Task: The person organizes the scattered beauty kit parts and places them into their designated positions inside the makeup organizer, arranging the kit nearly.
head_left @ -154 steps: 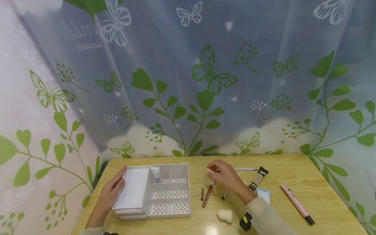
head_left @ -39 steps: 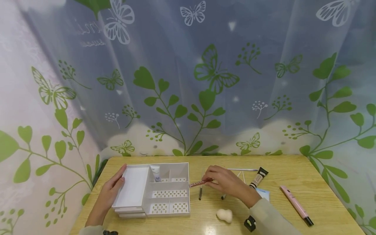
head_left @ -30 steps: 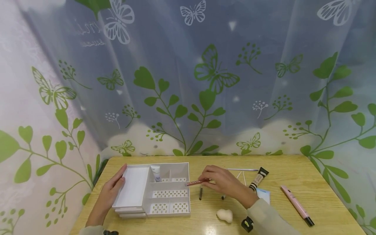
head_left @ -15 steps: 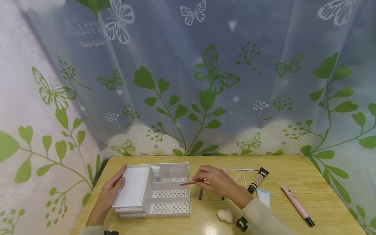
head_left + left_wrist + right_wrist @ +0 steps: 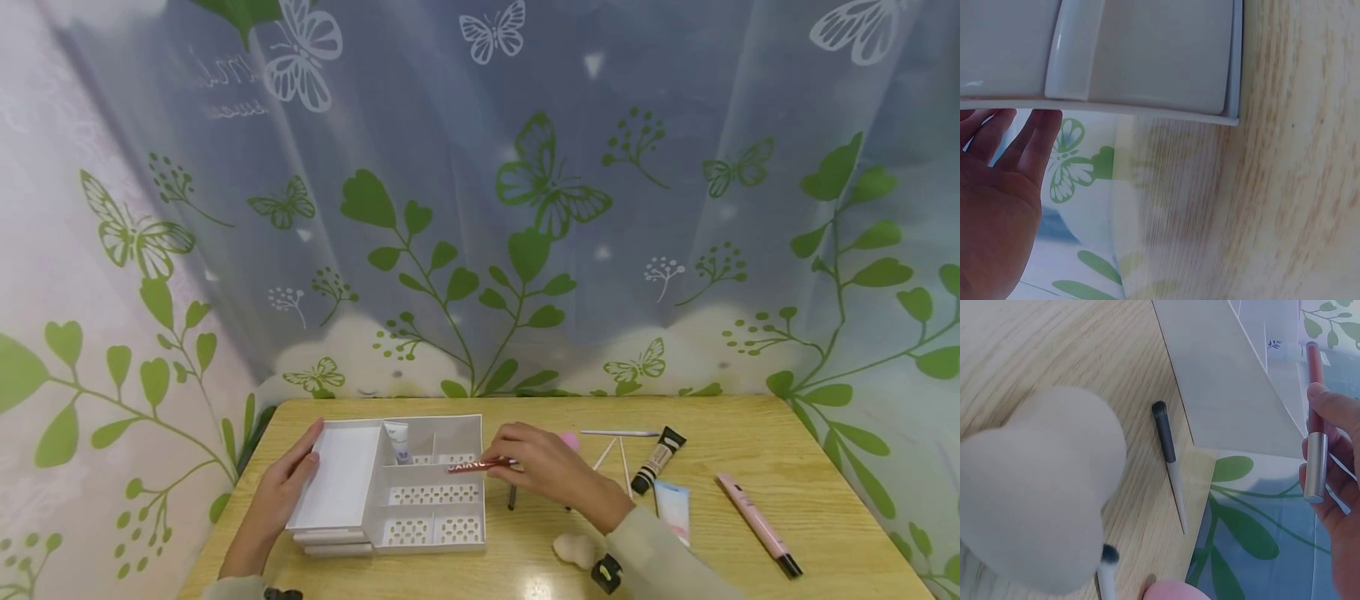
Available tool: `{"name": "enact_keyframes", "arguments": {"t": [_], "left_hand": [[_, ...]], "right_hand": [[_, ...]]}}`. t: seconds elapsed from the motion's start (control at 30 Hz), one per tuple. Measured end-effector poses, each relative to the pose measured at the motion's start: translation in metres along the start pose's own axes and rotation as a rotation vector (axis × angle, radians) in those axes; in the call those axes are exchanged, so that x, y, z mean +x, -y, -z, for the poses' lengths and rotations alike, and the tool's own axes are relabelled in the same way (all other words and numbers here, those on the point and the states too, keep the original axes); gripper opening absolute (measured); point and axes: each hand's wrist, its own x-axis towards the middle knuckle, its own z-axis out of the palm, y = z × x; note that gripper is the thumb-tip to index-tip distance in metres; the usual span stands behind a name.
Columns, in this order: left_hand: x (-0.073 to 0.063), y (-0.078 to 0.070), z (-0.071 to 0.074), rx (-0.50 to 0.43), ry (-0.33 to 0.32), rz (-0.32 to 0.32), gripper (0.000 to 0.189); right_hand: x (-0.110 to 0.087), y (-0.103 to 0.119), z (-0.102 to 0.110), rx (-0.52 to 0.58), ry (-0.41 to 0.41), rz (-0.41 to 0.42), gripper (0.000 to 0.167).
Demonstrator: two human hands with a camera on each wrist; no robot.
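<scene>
In the head view my right hand (image 5: 536, 467) pinches a reddish lip gloss tube (image 5: 467, 467) with pale lettering, its front end above the middle of a white desktop organizer (image 5: 431, 550). The right wrist view shows thumb and fingers round the lip gloss tube (image 5: 1315, 412), its silver cap toward the palm. My left hand (image 5: 279, 483) rests against the organizer's left side, thumb at the top edge. In the left wrist view, the left hand's (image 5: 1004, 187) fairly straight fingers touch the organizer's wall (image 5: 1147, 112). A small white tube (image 5: 397, 443) stands in its back compartment.
Right of the organizer lie a makeup brush (image 5: 1165, 434), a beige sponge (image 5: 573, 550), white sticks (image 5: 626, 467), a black-and-beige tube (image 5: 660, 460), a blue-and-white tube (image 5: 675, 508) and a pink tube (image 5: 759, 525). A pink object (image 5: 572, 440) shows behind the right hand. A printed curtain (image 5: 480, 250) hangs behind the table.
The lip gloss tube lay on the table in the oldest frame. My right hand has since picked it up and carried it left over the organizer. The left hand stays put.
</scene>
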Motion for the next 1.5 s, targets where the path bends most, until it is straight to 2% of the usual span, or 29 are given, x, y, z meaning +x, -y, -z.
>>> {"name": "enact_keyframes", "arguments": {"t": [0.23,0.9,1.5], "left_hand": [[-0.001,0.000,0.000,-0.006,-0.007,-0.022,0.052],[0.002,0.000,0.000,-0.024,-0.001,-0.011,0.053],[0.001,0.002,-0.001,-0.035,-0.005,-0.020,0.053]], "right_hand": [[0.008,0.009,-0.002,-0.012,0.024,-0.015,0.016],[0.028,0.033,-0.023,0.000,0.035,-0.044,0.016],[0.044,0.046,-0.026,0.003,0.056,-0.046,0.016]]}}
